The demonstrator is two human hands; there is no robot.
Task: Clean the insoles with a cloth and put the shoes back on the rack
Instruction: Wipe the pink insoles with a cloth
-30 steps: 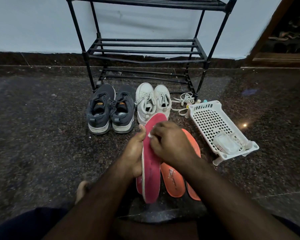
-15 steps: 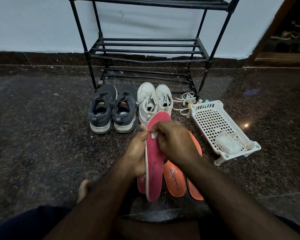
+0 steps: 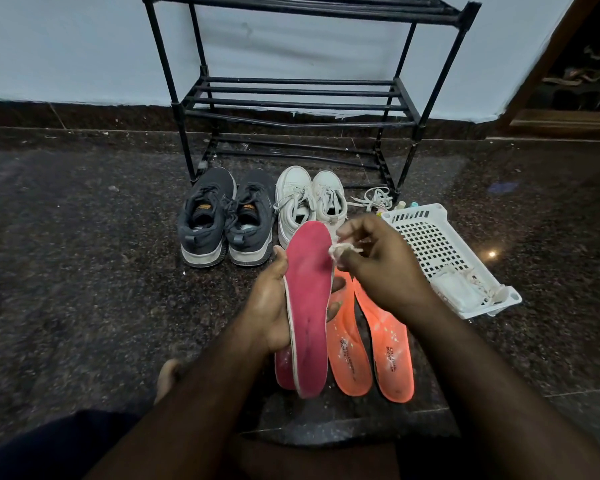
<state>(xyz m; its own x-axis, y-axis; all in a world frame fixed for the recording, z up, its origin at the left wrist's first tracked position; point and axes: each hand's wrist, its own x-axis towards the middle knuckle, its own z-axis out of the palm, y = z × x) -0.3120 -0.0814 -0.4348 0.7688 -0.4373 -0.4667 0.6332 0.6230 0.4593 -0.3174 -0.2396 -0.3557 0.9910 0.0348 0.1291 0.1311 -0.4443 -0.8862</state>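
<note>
I hold the pink insole [image 3: 308, 306] in my left hand [image 3: 269, 317], with the thumb on its left edge near the toe and the fingers curled behind it, so that only some fingertips show past its right edge; the insole stands almost upright, toe end away from me and heel end down towards the floor. My right hand [image 3: 381, 268] pinches a small bunched white cloth [image 3: 340, 251] between thumb and fingers, just beside the upper right edge of the insole; I cannot tell if the cloth touches the surface or is a little off it. To do this wiping well, I think I should keep the left hand firm around the middle, because the insole is soft and it will bend away if I press the cloth only at the free toe end. It is better to wipe in long strokes from the toe down towards my grip, then to shift the grip and do the heel part below it. A second pink insole [image 3: 282, 368] lies partly hidden under the held one, and two orange insoles [image 3: 371, 348] lie on the floor to the right of my left hand. The dark shoes [image 3: 227, 223] and white shoes [image 3: 309, 202] wait beyond the grip, before the empty black rack [image 3: 291, 98], so the returning is not yet started. A white basket [image 3: 430, 237] stands to the right of my cloth hand.
</note>
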